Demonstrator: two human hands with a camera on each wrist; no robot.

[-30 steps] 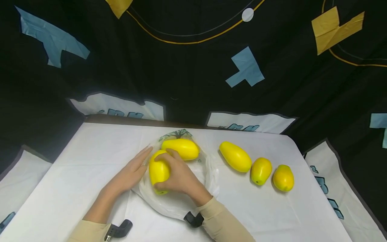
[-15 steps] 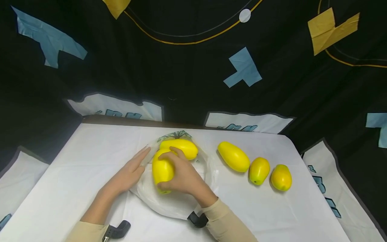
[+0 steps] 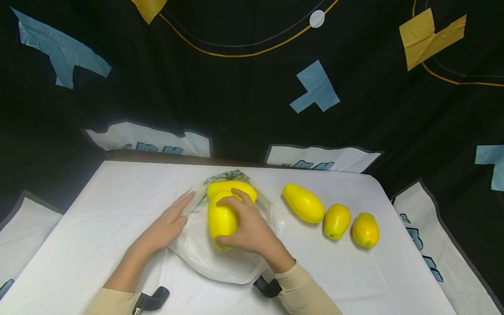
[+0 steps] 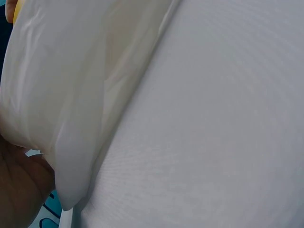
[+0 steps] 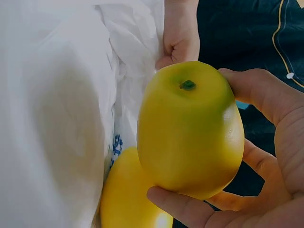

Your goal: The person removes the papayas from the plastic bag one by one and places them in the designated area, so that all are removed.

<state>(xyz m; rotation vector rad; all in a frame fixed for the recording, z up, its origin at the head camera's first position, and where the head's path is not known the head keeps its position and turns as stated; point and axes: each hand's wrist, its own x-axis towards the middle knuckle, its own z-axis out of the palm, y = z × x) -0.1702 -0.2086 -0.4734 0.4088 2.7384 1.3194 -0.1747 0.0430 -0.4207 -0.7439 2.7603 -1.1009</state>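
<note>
a: what is the white worktop (image 3: 98,210) carrying?

b: it is bearing a thin white plastic bag (image 3: 214,267), with green print showing at its far side.

a: and the hands?

b: the left hand (image 3: 169,223) is resting along the bag's left side, fingers lying straight. the right hand (image 3: 250,225) is gripping a yellow fruit (image 3: 221,218) over the bag, thumb and fingers curving round it.

a: what is differing from half a second ago?

b: the right hand and its fruit are sitting further right, so more bag is showing beside the left hand, which is hardly moving.

a: which way is the gripped fruit pointing?

b: its long axis is running away from the person, its green-dotted end facing them. beyond it, a second fruit (image 3: 224,185) is lying crosswise at the bag; i'm not able to tell whether they're touching.

a: anything to the right?

b: a long fruit (image 3: 303,203) is lying aslant, with two smaller fruits (image 3: 337,221) sitting near it.
</note>
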